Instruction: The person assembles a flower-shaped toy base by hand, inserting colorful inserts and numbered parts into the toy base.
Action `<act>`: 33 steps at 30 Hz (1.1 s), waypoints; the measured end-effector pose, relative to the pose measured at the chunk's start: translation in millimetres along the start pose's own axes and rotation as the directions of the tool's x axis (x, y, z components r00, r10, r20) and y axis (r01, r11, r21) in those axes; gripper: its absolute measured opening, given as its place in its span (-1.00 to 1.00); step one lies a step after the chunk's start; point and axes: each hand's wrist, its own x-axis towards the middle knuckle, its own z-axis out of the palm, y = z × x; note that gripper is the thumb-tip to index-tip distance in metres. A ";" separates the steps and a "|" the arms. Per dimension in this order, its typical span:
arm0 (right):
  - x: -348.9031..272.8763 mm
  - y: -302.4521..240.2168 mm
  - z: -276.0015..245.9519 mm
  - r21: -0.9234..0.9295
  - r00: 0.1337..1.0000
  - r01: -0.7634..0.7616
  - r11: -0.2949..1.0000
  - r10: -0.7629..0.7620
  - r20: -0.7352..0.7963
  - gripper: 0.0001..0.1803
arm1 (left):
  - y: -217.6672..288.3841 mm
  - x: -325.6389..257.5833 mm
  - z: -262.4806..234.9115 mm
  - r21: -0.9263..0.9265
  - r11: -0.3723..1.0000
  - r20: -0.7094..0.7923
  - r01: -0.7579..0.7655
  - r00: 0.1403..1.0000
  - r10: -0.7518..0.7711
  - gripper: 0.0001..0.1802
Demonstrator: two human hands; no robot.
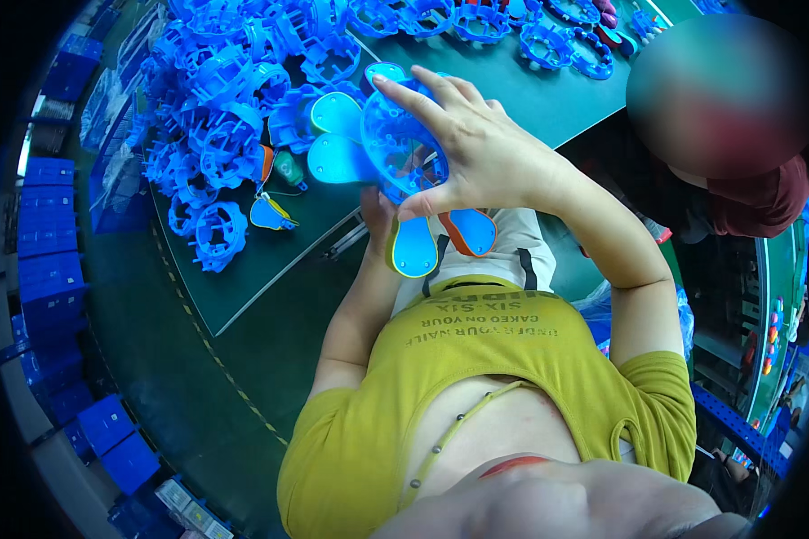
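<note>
My right hand (476, 144) is wrapped round the rim of a blue plastic ring (388, 135), with the thumb below and the fingers above. Rounded petal-shaped paddles with light-blue faces stick out around this ring. Two of these paddles (340, 135) point left; a yellow-edged paddle (415, 247) and an orange-edged paddle (470, 234) hang at the near side. Under the ring's lower left edge is my left hand (377, 211), its fingers mostly hidden behind the ring and paddles.
A large heap of blue plastic rings (220, 135) covers the left of the green table (270, 260). Several single rings (481, 24) lie along its far side. Loose coloured paddles (272, 214) lie by the heap. A co-worker (755, 202) is at the right; blue boxes (49, 225) stand far left.
</note>
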 end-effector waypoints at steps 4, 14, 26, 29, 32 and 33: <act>-1.1 -9.7 5.6 -0.021 0.993 -0.096 0.995 0.097 0.074 0.38 | -2.1 -8.0 -3.2 -0.017 1.000 -0.027 -0.022 0.999 0.021 -0.28; -3.2 -3.7 5.3 -0.023 0.991 -0.067 0.997 0.069 0.115 0.42 | -10.6 -13.6 8.2 0.050 0.997 -0.013 -0.063 0.998 0.064 -0.26; -4.9 18.5 3.5 0.227 0.999 0.042 0.973 -0.039 -0.019 0.36 | -11.5 -13.8 7.4 0.320 0.921 -0.048 -0.221 0.967 0.249 -0.34; -4.5 17.8 3.1 0.192 0.999 0.037 0.981 -0.038 0.003 0.34 | -13.1 -11.7 -2.4 0.388 0.899 -0.027 -0.205 0.972 0.233 -0.36; -6.5 18.2 3.9 0.122 0.999 0.048 0.991 -0.046 -0.022 0.31 | -14.3 -8.4 -11.1 0.382 0.902 -0.014 -0.202 0.974 0.225 -0.36; -7.3 18.0 2.4 0.121 0.999 0.046 0.992 -0.044 -0.024 0.31 | -13.7 -7.6 -13.1 0.382 0.902 -0.013 -0.201 0.975 0.222 -0.36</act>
